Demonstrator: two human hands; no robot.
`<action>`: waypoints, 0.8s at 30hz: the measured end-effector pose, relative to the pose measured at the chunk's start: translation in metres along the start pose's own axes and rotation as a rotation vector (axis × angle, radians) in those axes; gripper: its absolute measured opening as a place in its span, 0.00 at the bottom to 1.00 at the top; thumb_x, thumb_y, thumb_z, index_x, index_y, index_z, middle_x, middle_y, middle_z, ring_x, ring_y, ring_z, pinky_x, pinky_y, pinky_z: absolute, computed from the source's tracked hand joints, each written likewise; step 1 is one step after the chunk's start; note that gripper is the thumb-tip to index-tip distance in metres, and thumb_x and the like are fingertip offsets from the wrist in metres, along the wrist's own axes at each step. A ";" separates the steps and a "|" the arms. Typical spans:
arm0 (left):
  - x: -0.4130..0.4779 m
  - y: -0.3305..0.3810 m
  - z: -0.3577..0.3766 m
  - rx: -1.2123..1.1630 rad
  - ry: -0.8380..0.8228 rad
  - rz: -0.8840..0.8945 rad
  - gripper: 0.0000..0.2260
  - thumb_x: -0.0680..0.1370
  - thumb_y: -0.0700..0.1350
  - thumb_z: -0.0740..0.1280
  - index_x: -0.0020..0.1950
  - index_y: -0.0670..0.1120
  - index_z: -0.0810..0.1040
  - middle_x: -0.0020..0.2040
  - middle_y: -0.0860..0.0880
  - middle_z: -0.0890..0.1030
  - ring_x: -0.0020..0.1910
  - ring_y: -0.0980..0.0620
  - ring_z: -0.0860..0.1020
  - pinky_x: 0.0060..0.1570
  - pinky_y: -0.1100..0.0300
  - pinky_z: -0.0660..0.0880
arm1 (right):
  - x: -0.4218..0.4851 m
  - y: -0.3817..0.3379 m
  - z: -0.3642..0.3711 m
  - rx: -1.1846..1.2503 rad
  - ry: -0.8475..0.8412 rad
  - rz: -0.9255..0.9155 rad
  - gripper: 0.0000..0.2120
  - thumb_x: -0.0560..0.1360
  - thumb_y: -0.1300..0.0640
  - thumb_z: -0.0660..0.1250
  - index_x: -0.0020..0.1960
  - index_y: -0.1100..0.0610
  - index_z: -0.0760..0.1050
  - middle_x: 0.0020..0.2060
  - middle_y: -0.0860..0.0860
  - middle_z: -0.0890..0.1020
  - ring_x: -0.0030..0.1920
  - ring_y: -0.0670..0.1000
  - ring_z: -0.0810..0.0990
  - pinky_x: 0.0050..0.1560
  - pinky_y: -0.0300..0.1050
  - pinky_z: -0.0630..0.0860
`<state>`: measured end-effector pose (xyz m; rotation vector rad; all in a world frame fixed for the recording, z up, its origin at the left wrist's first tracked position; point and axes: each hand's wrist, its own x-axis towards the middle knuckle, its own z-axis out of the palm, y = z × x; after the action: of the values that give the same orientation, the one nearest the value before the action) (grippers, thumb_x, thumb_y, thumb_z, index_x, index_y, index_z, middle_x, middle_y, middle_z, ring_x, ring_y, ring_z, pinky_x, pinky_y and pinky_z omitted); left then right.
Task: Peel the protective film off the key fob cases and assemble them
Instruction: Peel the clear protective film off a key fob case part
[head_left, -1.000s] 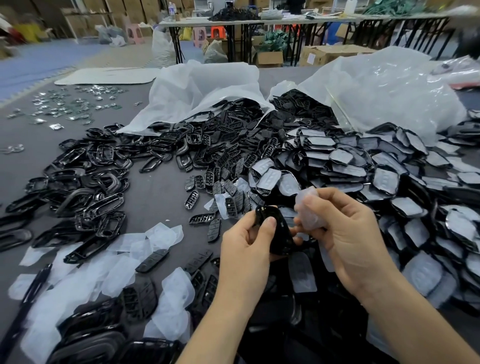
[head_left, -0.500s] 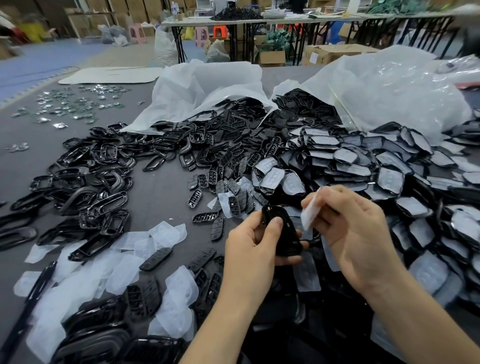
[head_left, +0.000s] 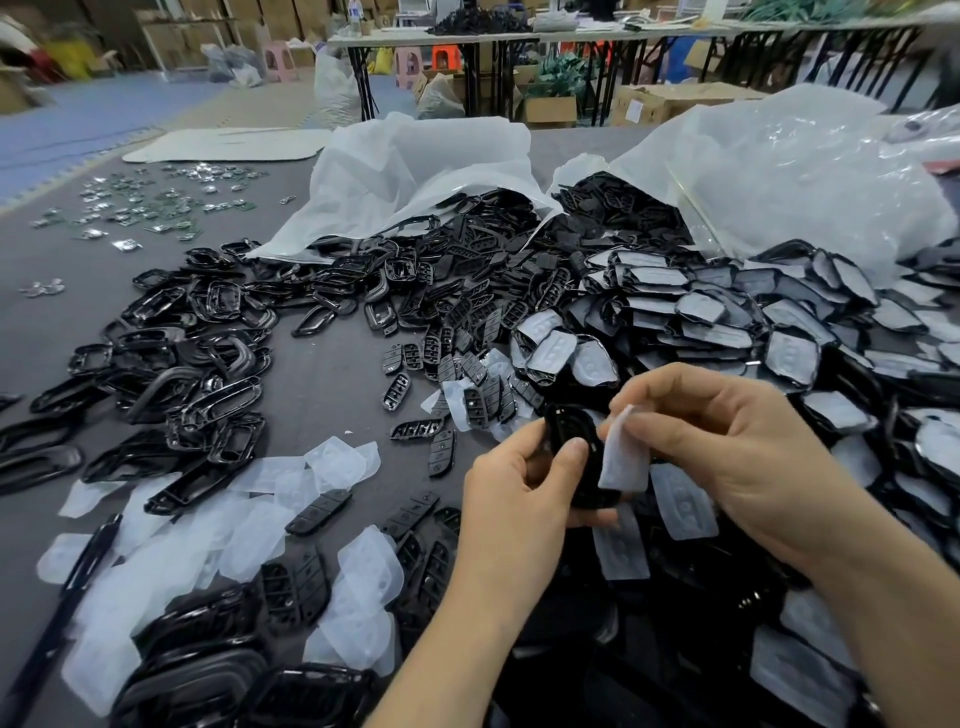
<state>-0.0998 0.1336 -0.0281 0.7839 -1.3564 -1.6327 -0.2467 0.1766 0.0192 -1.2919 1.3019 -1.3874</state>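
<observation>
Peeling in progress: a person's left hand grips a glossy black key fob case just above a grey desk. The thumb is pressed on the case's face and the other fingers curl round its far edge. Immediately right of those fingers, the right hand pinches a whitish sheet of protective film between thumb and forefinger. The film hangs down from the fingertips alongside the case. Whether its lower edge touches the case cannot be told.

Beyond and to the right of the fingers, a heap of film-covered cases spreads across the desk and runs under the right forearm. Directly beyond the fingers lies a scatter of small black button pads. Further back, two crumpled plastic bags, one white and one clear, lie open with black parts spilling from their mouths.

Left of the fingers, loose sheets of peeled film lie on the desk among more button pads, and beyond them is a pile of black frames. Well away from the fingers, at the desk's far left, small metallic and green parts are strewn near a flat white board. Below the left wrist, more glossy black shells crowd the near edge.
</observation>
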 end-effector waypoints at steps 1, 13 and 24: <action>0.000 -0.001 0.000 0.029 0.003 0.009 0.08 0.79 0.39 0.65 0.45 0.48 0.81 0.36 0.49 0.83 0.38 0.48 0.82 0.34 0.57 0.81 | -0.001 -0.001 0.000 -0.013 -0.049 -0.004 0.07 0.65 0.55 0.71 0.42 0.53 0.83 0.39 0.54 0.85 0.42 0.48 0.83 0.45 0.35 0.77; -0.003 -0.004 -0.002 0.394 0.019 0.252 0.04 0.77 0.48 0.67 0.43 0.54 0.78 0.34 0.51 0.82 0.33 0.47 0.80 0.33 0.50 0.79 | 0.001 0.015 0.018 -0.342 0.182 -0.174 0.09 0.68 0.62 0.76 0.38 0.51 0.79 0.34 0.49 0.82 0.34 0.45 0.79 0.39 0.39 0.76; -0.005 -0.001 -0.003 0.547 0.036 0.368 0.10 0.77 0.43 0.67 0.54 0.55 0.78 0.34 0.52 0.82 0.26 0.56 0.75 0.27 0.60 0.73 | 0.001 0.017 0.018 -0.292 0.191 -0.189 0.11 0.68 0.64 0.76 0.39 0.49 0.80 0.34 0.48 0.82 0.35 0.47 0.79 0.39 0.39 0.76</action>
<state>-0.0953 0.1372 -0.0301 0.8040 -1.8272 -0.9649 -0.2306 0.1705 0.0019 -1.5398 1.5909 -1.5218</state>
